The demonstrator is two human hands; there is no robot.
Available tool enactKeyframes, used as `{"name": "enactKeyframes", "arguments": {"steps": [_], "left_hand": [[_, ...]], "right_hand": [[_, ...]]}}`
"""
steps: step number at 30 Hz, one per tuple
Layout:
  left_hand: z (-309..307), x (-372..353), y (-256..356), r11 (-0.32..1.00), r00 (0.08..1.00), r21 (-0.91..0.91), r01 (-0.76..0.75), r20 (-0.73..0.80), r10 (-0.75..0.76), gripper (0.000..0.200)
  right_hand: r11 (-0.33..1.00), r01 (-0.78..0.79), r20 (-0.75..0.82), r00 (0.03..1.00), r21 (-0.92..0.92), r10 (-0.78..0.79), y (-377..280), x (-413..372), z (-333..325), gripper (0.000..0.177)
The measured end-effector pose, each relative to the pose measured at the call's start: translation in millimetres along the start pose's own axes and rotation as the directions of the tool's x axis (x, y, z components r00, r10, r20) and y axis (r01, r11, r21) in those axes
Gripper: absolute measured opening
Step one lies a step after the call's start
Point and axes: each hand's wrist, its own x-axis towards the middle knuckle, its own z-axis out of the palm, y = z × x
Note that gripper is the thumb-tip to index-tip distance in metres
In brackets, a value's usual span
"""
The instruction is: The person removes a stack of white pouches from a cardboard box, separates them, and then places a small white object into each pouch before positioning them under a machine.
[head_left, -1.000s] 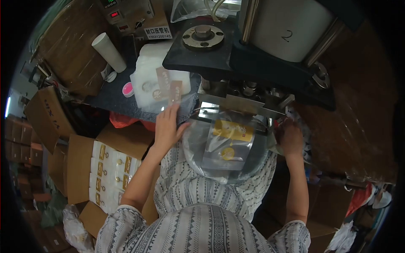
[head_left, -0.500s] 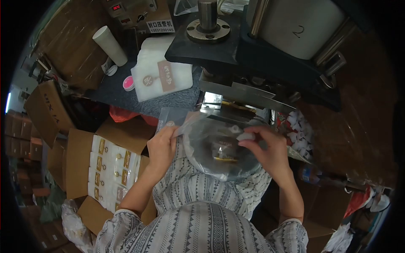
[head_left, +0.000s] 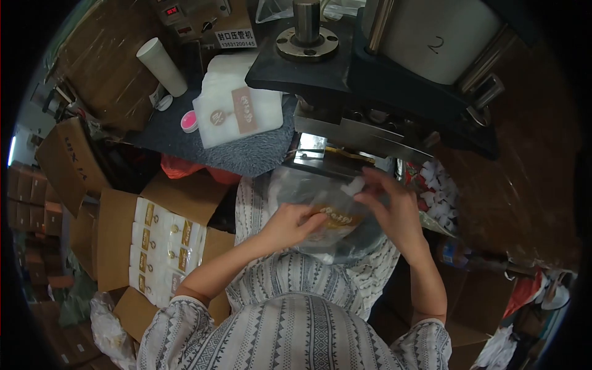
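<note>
Hands hold a clear pouch (head_left: 336,214) with a gold label, just below the sealing press (head_left: 370,132). The left hand (head_left: 288,223) grips the pouch's near left edge, fingers curled and pinching the film. The right hand (head_left: 394,209) pinches the top corner between thumb and forefinger. The step in hand looks like straightening the pouch mouth. The next move probably calls for a flat, unwrinkled top edge, squared to the press bar beyond the fingertips.

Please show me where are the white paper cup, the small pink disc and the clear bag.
white paper cup (head_left: 161,66), head view, middle of its side wall.
small pink disc (head_left: 189,121), head view, centre of its top.
clear bag (head_left: 336,216), head view, gold label at its middle.
</note>
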Motion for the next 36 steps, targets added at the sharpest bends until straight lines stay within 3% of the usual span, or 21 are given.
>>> {"name": "enactKeyframes", "arguments": {"steps": [1, 3, 5, 7, 9, 10, 12, 13, 14, 15, 16, 17, 19, 21, 25, 27, 31, 34, 36], "left_hand": [[4, 8, 1, 0.955, 0.979, -0.218, 0.199, 0.077, -0.186, 0.019], [4, 30, 2, 0.914, 0.971, -0.330, 0.237, 0.060, -0.230, 0.021], [5, 46, 4, 0.858, 0.960, -0.437, 0.271, 0.053, -0.276, 0.024], [7, 55, 5, 0.618, 0.903, -0.684, 0.388, 0.148, -0.403, 0.024], [7, 53, 3, 0.632, 0.923, -0.690, 0.352, 0.146, -0.355, 0.024], [5, 52, 3, 0.644, 0.940, -0.695, 0.320, 0.147, -0.308, 0.024], [-32, 47, 11, 0.827, 0.952, -0.491, 0.274, 0.014, -0.307, 0.024], [-59, 55, -7, 0.859, 0.954, -0.443, 0.256, -0.026, -0.298, 0.026], [-91, 71, -26, 0.887, 0.956, -0.393, 0.241, -0.064, -0.288, 0.031], [-115, 86, -32, 0.961, 0.900, -0.087, 0.263, -0.337, -0.277, 0.034], [-135, 101, -37, 0.914, 0.805, 0.217, 0.343, -0.569, -0.167, 0.037], [-146, 124, -72, 0.800, 0.788, 0.517, 0.306, -0.609, 0.092, 0.040], [-141, 143, -111, 0.584, 0.755, 0.760, 0.285, -0.553, 0.352, 0.044], [-130, 142, -111, 0.576, 0.871, 0.757, 0.309, -0.468, 0.147, 0.047], [-114, 116, -118, 0.599, 0.890, 0.782, 0.171, -0.384, 0.247, 0.049], [-113, 108, -118, 0.751, 0.867, 0.660, 0.015, -0.382, 0.318, 0.051], [-96, 51, -97, 0.643, 0.812, 0.759, 0.100, -0.435, 0.388, 0.050], [-67, 8, -87, 0.591, 0.891, 0.782, 0.198, -0.394, 0.223, 0.047], [-64, -7, -79, 0.689, 0.861, 0.720, 0.079, -0.397, 0.316, 0.038]], "right_hand": [[1.000, 0.002, 0.001, 1.000, -0.001, -0.002, 2, 0, -4, 0.029], [0.989, -0.031, -0.094, 0.995, -0.142, 0.018, 9, -2, -15, 0.027], [0.988, -0.042, -0.103, 0.994, -0.146, 0.027, 14, -9, -23, 0.027], [0.987, -0.049, -0.109, 0.993, -0.151, 0.033, 21, -16, -31, 0.027], [0.931, -0.221, -0.232, 0.960, -0.290, 0.156, 31, -20, -38, 0.024], [0.933, -0.217, -0.231, 0.961, -0.288, 0.152, 36, -23, -41, 0.024], [0.798, -0.176, -0.293, 0.956, -0.576, 0.000, 50, -28, -50, 0.026], [0.798, -0.172, -0.296, 0.955, -0.578, -0.008, 57, -33, -56, 0.026], [0.694, -0.274, -0.307, 0.948, -0.666, 0.079, 65, -39, -62, 0.027], [0.566, -0.362, -0.326, 0.930, -0.741, 0.169, 71, -43, -65, 0.029], [0.565, -0.364, -0.325, 0.930, -0.741, 0.173, 77, -41, -63, 0.029], [0.532, -0.404, -0.308, 0.914, -0.744, 0.264, 83, -36, -60, 0.028], [0.497, -0.443, -0.293, 0.889, -0.746, 0.352, 86, -33, -59, 0.028], [0.572, -0.430, -0.272, 0.899, -0.698, 0.343, 86, -31, -61, 0.023], [0.634, -0.481, -0.227, 0.868, -0.606, 0.441, 96, -26, -63, 0.024], [0.674, -0.384, -0.265, 0.923, -0.632, 0.278, 92, -23, -57, 0.024], [0.712, -0.309, -0.240, 0.950, -0.630, 0.200, 98, -22, -59, 0.027], [0.727, -0.348, -0.270, 0.936, -0.593, 0.228, 86, -23, -63, 0.022], [0.806, -0.328, -0.299, 0.934, -0.492, 0.198, 67, -21, -61, 0.022]]}}
